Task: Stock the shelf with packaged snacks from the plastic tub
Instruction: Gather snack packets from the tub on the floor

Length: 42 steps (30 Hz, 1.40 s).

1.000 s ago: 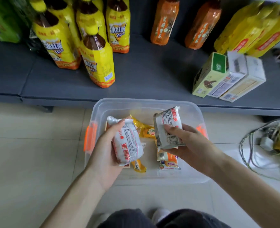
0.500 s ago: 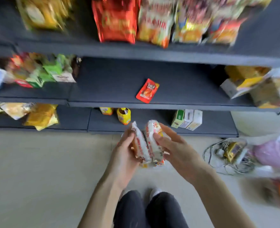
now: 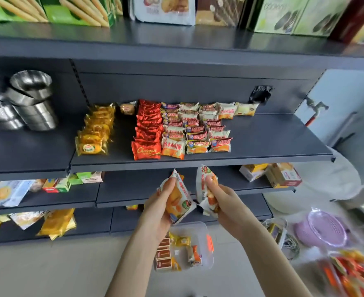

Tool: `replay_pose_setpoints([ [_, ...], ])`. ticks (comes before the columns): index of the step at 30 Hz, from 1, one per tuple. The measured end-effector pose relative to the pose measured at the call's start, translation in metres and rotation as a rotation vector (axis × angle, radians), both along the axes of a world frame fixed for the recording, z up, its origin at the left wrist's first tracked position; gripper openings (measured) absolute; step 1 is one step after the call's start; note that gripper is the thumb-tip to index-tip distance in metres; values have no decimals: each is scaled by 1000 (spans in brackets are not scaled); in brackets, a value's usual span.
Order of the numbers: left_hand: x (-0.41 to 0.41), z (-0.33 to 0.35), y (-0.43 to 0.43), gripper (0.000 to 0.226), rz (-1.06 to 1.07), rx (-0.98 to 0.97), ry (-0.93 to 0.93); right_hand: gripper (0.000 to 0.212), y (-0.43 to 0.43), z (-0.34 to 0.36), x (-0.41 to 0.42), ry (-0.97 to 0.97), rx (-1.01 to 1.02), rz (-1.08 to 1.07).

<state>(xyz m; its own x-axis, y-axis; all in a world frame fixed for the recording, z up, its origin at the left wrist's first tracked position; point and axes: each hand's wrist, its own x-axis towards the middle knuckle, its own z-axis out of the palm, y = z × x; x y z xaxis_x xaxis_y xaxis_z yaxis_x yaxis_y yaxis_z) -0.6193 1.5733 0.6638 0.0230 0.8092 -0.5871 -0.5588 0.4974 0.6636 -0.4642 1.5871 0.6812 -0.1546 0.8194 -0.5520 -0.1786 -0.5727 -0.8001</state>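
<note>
- Cups (image 3: 30, 103), upper left: steel, stacked and tilted; the leftmost is cut off by the frame edge.
- Shelf (image 3: 273, 138), centre: dark grey. There is bare board left of the stock and a wide bare stretch right of it, out to the shelf's end. A narrow strip is free along the front lip.
- Yellow packs (image 3: 95, 133): one file running front to back, with an open lane between it and the red packs (image 3: 147, 136).
- Red packs: one file, touching the white packs (image 3: 196, 127), which stand in three files; their print is too blurred to read.
- Left hand (image 3: 157, 209), lower centre, below the shelf lip: fingers and thumb are clamped round the left packet (image 3: 180, 202), which is held tilted.
- Right hand (image 3: 226, 202), just beside it: thumb and fingers pinch the right packet (image 3: 204, 185). Whether the two packets touch cannot be told.
- Tub (image 3: 207, 262), on the floor under the hands: clear, with its left part hidden behind the left forearm. A few packs and small boxes show inside.
- Basket (image 3: 324, 230), lower right: purple and blurred.
</note>
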Motion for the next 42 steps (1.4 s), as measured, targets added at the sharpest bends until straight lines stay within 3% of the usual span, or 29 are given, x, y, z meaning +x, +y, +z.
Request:
replay_pose_setpoints([
  [6, 10, 6, 25, 47, -96, -51, 45, 45, 18, 6, 22, 94, -94, -146],
  [10, 23, 4, 47, 37, -72, -55, -58, 38, 37, 6, 52, 138, -77, -70],
  [14, 45, 1, 74, 16, -50, -64, -15, 24, 73, -8, 84, 157, -37, -42],
  [18, 75, -10, 119, 33, 2, -74, 52, 14, 132, -27, 121, 122, 1, -37],
  [21, 107, -21, 159, 30, 11, -35, 108, 18, 188, -43, 154, -65, 76, 3],
  [25, 147, -25, 222, 30, -11, 14, 326, 17, 275, -73, 203, -539, 284, 68],
  [29, 168, -20, 278, 39, -32, 24, 560, 37, 352, -86, 234, -691, 349, 137],
  [32, 174, -20, 303, 38, -62, 40, 641, 30, 404, -92, 244, -791, 455, 221],
  [39, 170, -57, 310, 43, -35, 34, 711, 39, 489, -131, 251, -1149, 689, 625],
  [42, 170, -63, 302, 41, -1, 50, 680, 40, 509, -139, 239, -1250, 781, 707],
])
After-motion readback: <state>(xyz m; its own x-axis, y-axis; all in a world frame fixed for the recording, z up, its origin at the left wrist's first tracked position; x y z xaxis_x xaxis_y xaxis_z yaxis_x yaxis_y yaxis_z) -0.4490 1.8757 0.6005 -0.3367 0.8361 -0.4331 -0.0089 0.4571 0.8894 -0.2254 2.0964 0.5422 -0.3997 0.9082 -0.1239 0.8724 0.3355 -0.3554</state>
